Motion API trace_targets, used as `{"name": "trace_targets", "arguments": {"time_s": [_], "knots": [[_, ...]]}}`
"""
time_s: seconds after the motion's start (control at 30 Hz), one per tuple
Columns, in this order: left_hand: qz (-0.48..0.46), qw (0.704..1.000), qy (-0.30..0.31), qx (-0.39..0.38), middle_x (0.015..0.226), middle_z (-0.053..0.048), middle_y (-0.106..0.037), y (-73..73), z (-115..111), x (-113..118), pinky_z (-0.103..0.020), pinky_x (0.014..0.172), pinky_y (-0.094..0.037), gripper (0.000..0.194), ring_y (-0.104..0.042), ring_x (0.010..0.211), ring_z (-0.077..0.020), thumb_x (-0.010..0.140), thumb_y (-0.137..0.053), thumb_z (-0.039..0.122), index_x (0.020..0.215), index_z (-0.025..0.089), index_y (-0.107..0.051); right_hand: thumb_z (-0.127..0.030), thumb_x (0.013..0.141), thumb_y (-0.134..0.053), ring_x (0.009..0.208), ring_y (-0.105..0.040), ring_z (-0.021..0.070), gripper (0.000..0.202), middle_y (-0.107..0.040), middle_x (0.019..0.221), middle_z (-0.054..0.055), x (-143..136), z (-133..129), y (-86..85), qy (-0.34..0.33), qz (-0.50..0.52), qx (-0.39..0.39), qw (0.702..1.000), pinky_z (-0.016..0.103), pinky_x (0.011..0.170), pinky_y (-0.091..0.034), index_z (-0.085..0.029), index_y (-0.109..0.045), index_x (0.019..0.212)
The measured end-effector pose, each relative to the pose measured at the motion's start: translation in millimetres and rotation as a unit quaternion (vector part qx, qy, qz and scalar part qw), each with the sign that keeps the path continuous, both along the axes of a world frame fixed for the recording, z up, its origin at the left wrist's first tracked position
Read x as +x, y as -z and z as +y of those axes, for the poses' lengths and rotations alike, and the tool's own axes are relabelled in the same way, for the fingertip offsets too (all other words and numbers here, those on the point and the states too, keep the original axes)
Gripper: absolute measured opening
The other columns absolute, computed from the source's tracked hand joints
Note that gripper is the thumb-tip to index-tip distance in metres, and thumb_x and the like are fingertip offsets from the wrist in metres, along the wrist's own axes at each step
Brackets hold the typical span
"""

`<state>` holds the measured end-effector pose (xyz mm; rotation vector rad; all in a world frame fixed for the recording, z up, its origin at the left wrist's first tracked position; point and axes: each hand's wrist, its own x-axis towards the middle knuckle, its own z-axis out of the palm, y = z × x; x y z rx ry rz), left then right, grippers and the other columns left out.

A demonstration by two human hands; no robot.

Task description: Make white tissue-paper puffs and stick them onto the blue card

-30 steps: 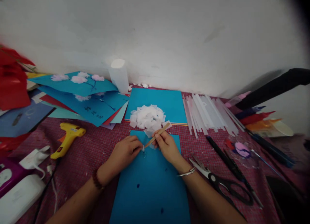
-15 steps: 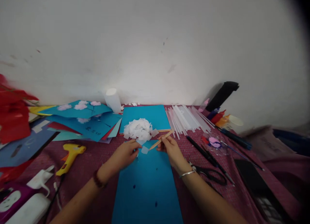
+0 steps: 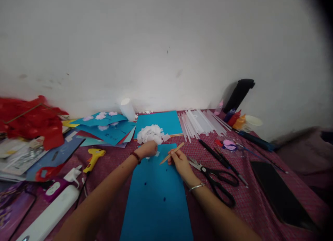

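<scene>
My left hand [image 3: 148, 149] is closed just in front of a heap of small white paper pieces [image 3: 151, 132]. A small white paper square [image 3: 157, 153] shows at its fingertips; the fingers partly hide it. My right hand [image 3: 179, 161] pinches a flat wooden stick [image 3: 179, 146], its narrow end slanting down to the left. Both hands are over the far end of a long blue sheet of paper [image 3: 156, 213], which has a few dark spots on it. Behind it, the heap rests at the front of another blue sheet [image 3: 166, 121].
Right of the sheet are black-handled scissors [image 3: 221, 178], pens [image 3: 213, 154], white glue sticks [image 3: 197, 123], paint bottles [image 3: 235, 119] and a phone [image 3: 281, 194]. On the left lie a yellow glue gun [image 3: 94, 158], a power strip [image 3: 49, 213], flower-decorated blue papers [image 3: 109, 133] and red material [image 3: 33, 117].
My left hand has moved up and right toward the heap and turned knuckles-up. The stick's tip is now apart from the paper square. The view has shifted, showing more of the left side.
</scene>
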<state>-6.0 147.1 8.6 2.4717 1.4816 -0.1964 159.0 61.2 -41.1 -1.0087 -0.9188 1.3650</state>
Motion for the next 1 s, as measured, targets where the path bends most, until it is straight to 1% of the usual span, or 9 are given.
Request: {"name": "trace_targets", "arguments": {"time_s": [0.07, 0.13, 0.23, 0.3, 0.4, 0.6, 0.7, 0.83, 1.0], "knots": [[-0.008, 1.0, -0.011, 0.005, 0.063, -0.002, -0.061, -6.8, -3.9, -0.9, -0.026, 0.061, -0.043, 0.007, -0.056, 0.061, -0.0141, 0.07, -0.057, 0.01, 0.064, 0.013, -0.06, -0.044, 0.073, -0.063, 0.05, -0.054, 0.0143, 0.026, -0.056, 0.054, -0.004, 1.7, 0.0, 0.6, 0.004, 0.003, 0.008, 1.0, 0.027, 0.051, -0.044, -0.019, -0.059, 0.08], [-0.03, 0.999, -0.022, 0.023, 0.069, -0.004, -0.064, -17.8, -12.3, -7.3, -0.025, 0.061, -0.042, 0.008, -0.058, 0.066, -0.0151, 0.067, -0.054, 0.009, 0.066, 0.014, -0.061, -0.043, 0.072, -0.063, 0.05, -0.054, 0.0145, 0.026, -0.056, 0.055, -0.004, 3.4, -0.2, 1.2, 0.009, 0.006, 0.012, 1.0, 0.028, 0.051, -0.045, -0.019, -0.058, 0.08], [-0.066, 0.996, -0.038, 0.047, 0.081, -0.005, -0.066, -33.9, -29.0, -23.0, -0.023, 0.064, -0.042, 0.014, -0.06, 0.074, -0.015, 0.069, -0.049, 0.012, 0.074, 0.014, -0.062, -0.043, 0.073, -0.062, 0.051, -0.055, 0.0143, 0.026, -0.057, 0.057, -0.003, 3.8, -0.5, 2.5, 0.012, 0.007, 0.015, 1.0, 0.028, 0.052, -0.046, -0.019, -0.058, 0.082], [-0.077, 0.994, -0.05, 0.054, 0.08, -0.004, -0.067, -38.7, -37.7, -30.8, -0.022, 0.064, -0.043, 0.016, -0.06, 0.074, -0.0148, 0.07, -0.047, 0.013, 0.075, 0.014, -0.062, -0.042, 0.075, -0.061, 0.052, -0.055, 0.0139, 0.026, -0.057, 0.058, -0.003, 2.5, -0.7, 3.0, 0.012, 0.004, 0.018, 1.0, 0.027, 0.052, -0.046, -0.019, -0.058, 0.085], [-0.076, 0.993, -0.062, 0.064, 0.078, -0.005, -0.067, -34.5, -40.7, -29.9, -0.024, 0.066, -0.043, 0.018, -0.061, 0.074, -0.0158, 0.073, -0.047, 0.014, 0.076, 0.014, -0.065, -0.041, 0.076, -0.06, 0.052, -0.054, 0.0133, 0.025, -0.057, 0.058, -0.004, 0.4, -1.3, 2.4, 0.011, -0.003, 0.024, 1.0, 0.026, 0.052, -0.045, -0.018, -0.058, 0.087], [-0.042, 0.994, -0.041, 0.097, 0.086, -0.014, -0.065, -12.5, -29.0, -2.0, -0.035, 0.079, -0.042, 0.014, -0.06, 0.09, -0.026, 0.07, -0.054, 0.011, 0.071, 0.012, -0.068, -0.04, 0.076, -0.059, 0.05, -0.054, 0.0131, 0.023, -0.056, 0.056, -0.004, 2.2, -3.8, 1.5, 0.007, -0.009, 0.032, 0.999, 0.026, 0.05, -0.044, -0.018, -0.059, 0.084], [-0.042, 0.993, -0.034, 0.101, 0.085, -0.016, -0.065, -5.9, -26.5, 5.3, -0.04, 0.082, -0.041, 0.014, -0.059, 0.093, -0.0293, 0.069, -0.053, 0.008, 0.07, 0.011, -0.067, -0.04, 0.075, -0.06, 0.048, -0.053, 0.0131, 0.023, -0.056, 0.054, -0.004, 3.7, -4.1, 1.3, 0.008, -0.008, 0.03, 0.999, 0.026, 0.049, -0.044, -0.018, -0.059, 0.083], [-0.079, 0.991, -0.055, 0.093, 0.082, -0.014, -0.064, -7.3, -26.1, 2.1, -0.036, 0.079, -0.041, 0.012, -0.06, 0.088, -0.0265, 0.066, -0.053, 0.008, 0.067, 0.012, -0.065, -0.041, 0.077, -0.059, 0.048, -0.054, 0.0132, 0.025, -0.056, 0.055, -0.004, 5.9, -3.2, -0.6, 0.016, -0.008, 0.031, 0.999, 0.026, 0.048, -0.044, -0.018, -0.06, 0.087], [-0.188, 0.976, -0.111, 0.029, 0.064, -0.003, -0.061, -18.1, -46.2, -10.8, -0.024, 0.056, -0.04, 0.011, -0.056, 0.06, -0.0147, 0.067, -0.05, 0.016, 0.065, 0.014, -0.06, -0.039, 0.08, -0.056, 0.056, -0.058, 0.0133, 0.02, -0.065, 0.072, 0.0, 6.4, -7.1, -9.2, 0.036, -0.014, 0.043, 0.998, 0.027, 0.056, -0.047, -0.021, -0.057, 0.089]]}}
